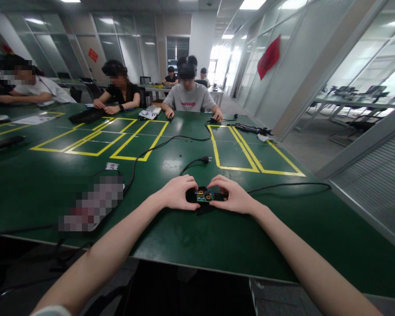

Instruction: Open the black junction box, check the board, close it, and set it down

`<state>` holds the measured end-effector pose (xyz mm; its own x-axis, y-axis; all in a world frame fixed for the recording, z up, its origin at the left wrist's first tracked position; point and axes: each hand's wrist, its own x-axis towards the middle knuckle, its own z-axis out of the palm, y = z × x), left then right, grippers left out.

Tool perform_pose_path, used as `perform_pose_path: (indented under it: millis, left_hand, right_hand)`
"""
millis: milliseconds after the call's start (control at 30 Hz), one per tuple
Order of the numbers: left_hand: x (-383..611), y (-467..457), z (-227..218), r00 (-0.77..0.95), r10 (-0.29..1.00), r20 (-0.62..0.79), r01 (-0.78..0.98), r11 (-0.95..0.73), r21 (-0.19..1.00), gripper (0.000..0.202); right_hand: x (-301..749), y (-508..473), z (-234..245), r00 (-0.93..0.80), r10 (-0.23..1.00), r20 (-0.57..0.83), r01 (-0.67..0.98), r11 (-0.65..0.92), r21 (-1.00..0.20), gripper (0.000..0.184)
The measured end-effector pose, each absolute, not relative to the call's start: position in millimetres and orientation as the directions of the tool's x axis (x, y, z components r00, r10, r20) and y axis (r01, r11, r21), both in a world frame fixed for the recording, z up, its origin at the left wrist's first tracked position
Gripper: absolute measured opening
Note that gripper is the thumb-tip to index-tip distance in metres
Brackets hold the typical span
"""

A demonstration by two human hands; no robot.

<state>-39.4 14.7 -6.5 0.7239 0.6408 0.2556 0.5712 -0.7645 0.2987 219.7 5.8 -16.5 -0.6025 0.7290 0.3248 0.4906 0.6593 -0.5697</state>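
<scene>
A small black device (pixel 204 196) with an exposed green circuit board lies on the green table (pixel 217 237) in front of me. My left hand (pixel 177 192) is curled round its left end, fingers closed on it. My right hand (pixel 234 194) grips its right end the same way. A black cable (pixel 289 185) runs from the device off to the right. Part of the device is hidden under my fingers.
A loose black plug (pixel 204 159) and cord lie just beyond my hands. Yellow tape rectangles (pixel 131 140) mark the table. A blurred flat object (pixel 92 206) sits to my left. Three people sit at the far side; others sit further back. A glass wall runs along the right.
</scene>
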Motion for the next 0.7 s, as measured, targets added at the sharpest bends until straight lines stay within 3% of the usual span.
perform_pose_path:
  millis: [167,433,700]
  left_hand:
    - [-44.3,21.2,-6.5,0.725,0.644,0.245,0.575,-0.761,0.3,0.051]
    - [-46.6,27.4,-10.2,0.729,0.644,0.232,0.539,-0.749,0.384,0.077]
    - [-48.9,32.1,-14.2,0.736,0.641,0.219,0.542,-0.751,0.377,0.071]
  right_hand:
    - [228.4,15.3,-19.3,-0.584,0.775,0.243,0.573,0.605,-0.552,0.019]
    - [218.9,5.2,-9.7,-0.622,0.725,0.296,0.459,0.644,-0.612,0.036]
    - [214.2,10.3,-20.1,-0.567,0.79,0.236,0.597,0.59,-0.543,0.03]
